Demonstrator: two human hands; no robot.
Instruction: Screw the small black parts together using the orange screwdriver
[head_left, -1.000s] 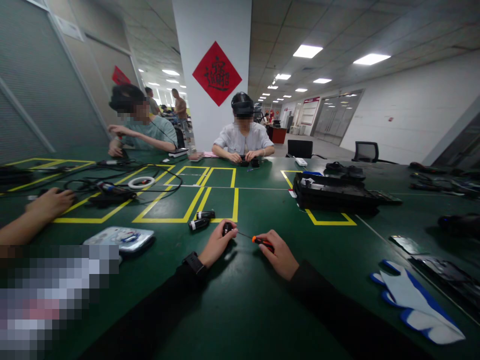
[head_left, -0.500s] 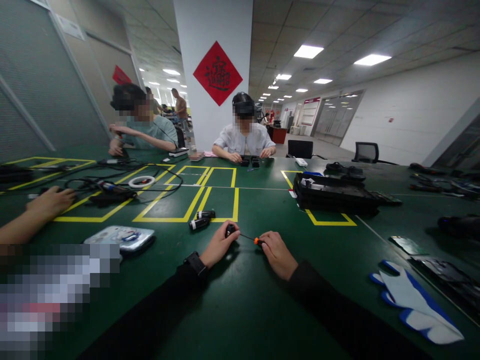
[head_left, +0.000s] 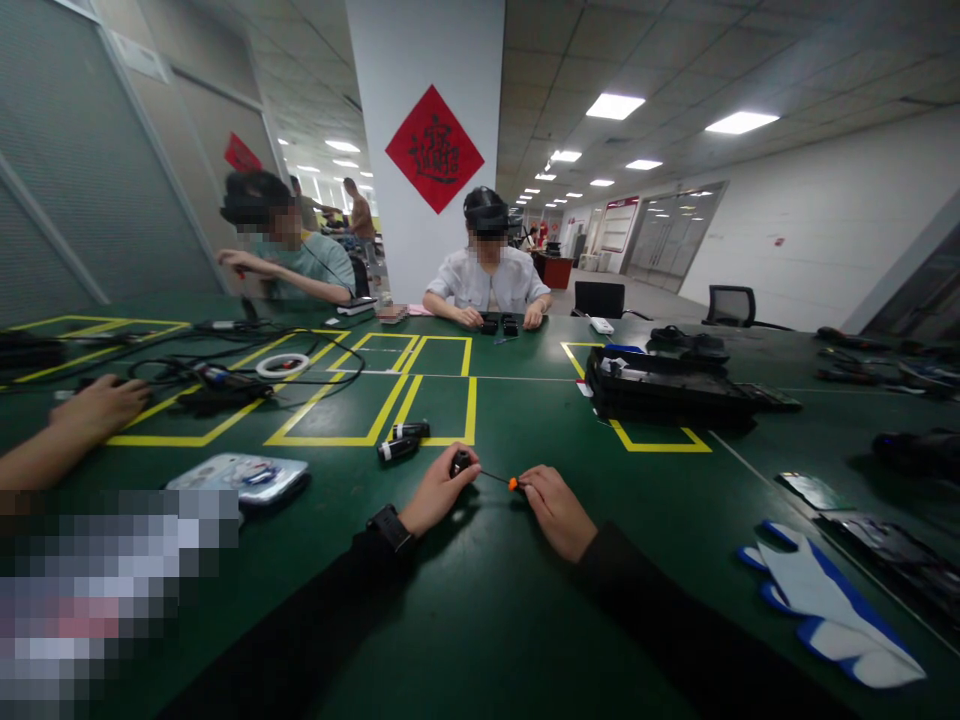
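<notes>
My left hand (head_left: pixel 439 492) is closed around a small black cylindrical part (head_left: pixel 460 461), its end facing up and to the right. In my right hand (head_left: pixel 556 510) is a screwdriver (head_left: pixel 513 484) with an orange collar, its handle mostly hidden by my fingers. The thin shaft points left, and its tip meets or comes very near the black part; I cannot tell whether it is inside. Just beyond my left hand, two black cylinders (head_left: pixel 403 440) with white bands lie side by side on the green table (head_left: pixel 480 620).
A blue-and-white glove (head_left: pixel 832 605) lies at the right. Farther back sits a black casing (head_left: pixel 667 385). On the left are a phone (head_left: pixel 255 475), tangled cables (head_left: pixel 217 380), a tape roll (head_left: pixel 283 365) and another person's hand (head_left: pixel 105 405). Two people sit across the table.
My hands and the screwdriver hold almost the same position. Across the table, the seated person's hand at the right has shifted slightly.
</notes>
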